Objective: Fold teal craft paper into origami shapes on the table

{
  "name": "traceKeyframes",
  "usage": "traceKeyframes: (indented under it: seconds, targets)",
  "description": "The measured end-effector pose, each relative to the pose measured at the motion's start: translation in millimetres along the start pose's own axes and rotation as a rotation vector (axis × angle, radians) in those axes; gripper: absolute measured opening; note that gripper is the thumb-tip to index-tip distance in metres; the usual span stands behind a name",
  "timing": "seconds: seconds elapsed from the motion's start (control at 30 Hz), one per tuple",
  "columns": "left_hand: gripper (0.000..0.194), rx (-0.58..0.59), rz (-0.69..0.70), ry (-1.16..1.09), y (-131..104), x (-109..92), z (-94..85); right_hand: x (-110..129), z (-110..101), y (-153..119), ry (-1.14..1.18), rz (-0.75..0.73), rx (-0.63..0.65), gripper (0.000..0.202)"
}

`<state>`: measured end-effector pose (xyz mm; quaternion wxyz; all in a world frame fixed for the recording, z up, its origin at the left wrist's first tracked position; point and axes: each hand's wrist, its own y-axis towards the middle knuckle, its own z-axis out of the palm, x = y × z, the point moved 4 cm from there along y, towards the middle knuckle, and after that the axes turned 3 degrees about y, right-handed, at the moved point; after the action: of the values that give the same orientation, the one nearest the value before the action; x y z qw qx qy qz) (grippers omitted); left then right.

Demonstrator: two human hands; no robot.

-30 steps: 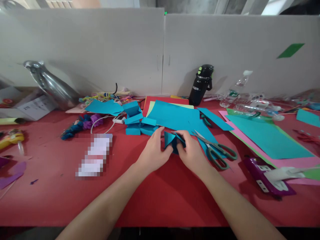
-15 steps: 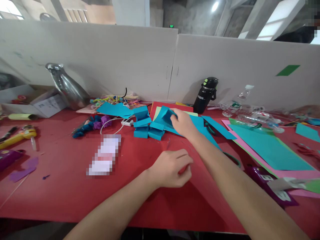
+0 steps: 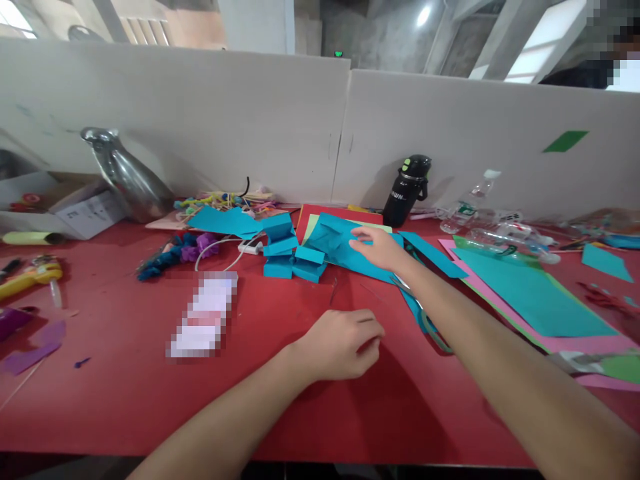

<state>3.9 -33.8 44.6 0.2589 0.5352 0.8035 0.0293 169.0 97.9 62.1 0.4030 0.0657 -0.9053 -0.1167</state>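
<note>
My right hand (image 3: 377, 248) hovers over or lightly touches a blue paper sheet (image 3: 350, 259), its fingers apart and holding nothing. A crumpled-looking folded blue paper piece (image 3: 330, 235) lies just left of its fingertips. Below, near the table's middle, my left hand (image 3: 345, 343) is curled closed, with nothing visible in it. Several small folded blue paper pieces (image 3: 279, 248) are grouped ahead of the left hand. Scissors (image 3: 434, 332) with dark green handles lie partly under my right forearm, their silver blades by the blue sheet.
A phone (image 3: 205, 313) lies left on the red table (image 3: 125, 393). Behind stand a metal jug (image 3: 127, 177), a black bottle (image 3: 407, 190) and clear plastic bottles (image 3: 467, 207) before a white partition (image 3: 200, 120). Coloured paper sheets (image 3: 530, 287) are stacked at right.
My right hand has let go of the folded blue paper and drawn slightly right, its fingers opening. More of the scissors shows beside my forearm. My left hand has barely moved.
</note>
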Motion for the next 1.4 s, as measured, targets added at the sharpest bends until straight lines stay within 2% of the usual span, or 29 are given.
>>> traceKeyframes:
  seconds: [0.13,0.3,0.5,0.6,0.67,0.8,0.87,0.9,0.97,1.03,1.23,1.33,1.4]
  targets:
    - [0.024,0.006,-0.007,-0.012,1.0,1.7,0.8,-17.0,4.7,5.3,0.045,0.063,-0.025,0.034]
    - [0.023,0.023,-0.028,-0.015,0.5,5.7,-0.7,-19.2,28.3,29.1,0.129,0.181,-0.05,0.039]
    - [0.024,0.069,-0.038,0.029,0.1,6.3,-0.7,-17.7,55.2,51.3,0.209,0.229,-0.01,0.009]
    - [0.022,0.078,-0.031,0.047,0.0,6.5,1.9,-10.4,57.1,54.3,0.216,0.16,-0.038,0.009]
    - [0.023,0.079,-0.032,0.044,-0.2,6.9,3.3,1.0,50.9,53.6,0.208,0.078,-0.098,0.009]
    - [0.025,0.083,-0.037,0.041,0.4,6.2,2.8,37.1,31.0,50.0,0.178,-0.108,-0.249,0.008]
    - [0.025,0.105,-0.034,0.037,1.2,5.1,2.3,56.9,26.4,50.6,0.17,-0.21,-0.268,0.008]
    - [0.025,0.116,-0.033,0.033,1.7,4.6,2.0,67.9,26.2,51.4,0.151,-0.31,-0.268,0.009]
    - [0.026,0.126,-0.034,0.027,2.5,4.0,1.6,84.7,30.6,55.6,0.094,-0.447,-0.245,0.009]
    - [0.026,0.134,-0.039,0.029,3.0,4.2,1.4,95.6,38.8,62.4,0.036,-0.511,-0.207,0.012]
    - [0.028,0.168,-0.055,0.029,1.9,5.9,1.7,109.7,62.8,72.7,-0.113,-0.539,-0.024,0.023]
    - [0.028,0.166,-0.048,0.032,1.6,5.1,0.9,110.5,67.4,67.3,-0.147,-0.541,0.043,0.024]
    - [0.027,0.159,-0.044,0.038,1.8,4.2,-0.1,110.5,66.2,63.5,-0.151,-0.543,0.039,0.024]
